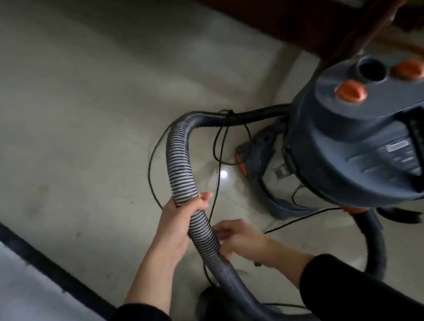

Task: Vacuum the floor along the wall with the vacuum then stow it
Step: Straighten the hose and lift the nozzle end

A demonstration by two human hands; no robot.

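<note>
Your left grip (184, 220) is wrapped round the ribbed hose (179, 162), which arches over from the vacuum (355, 143) standing on the floor (72, 113) by dark furniture (277, 3). Your right grip (241, 239) meets the hose lower down, too blurred to tell whether it holds anything.

Vacuum (362, 136) label blurred, unreadable; hose (179, 165) partly hidden under right sleeve (364, 288).

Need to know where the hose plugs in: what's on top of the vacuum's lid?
On the vacuum lid sit two orange knobs flanking an open round port. Inside the port is dark, so its contents cannot be seen.
</note>
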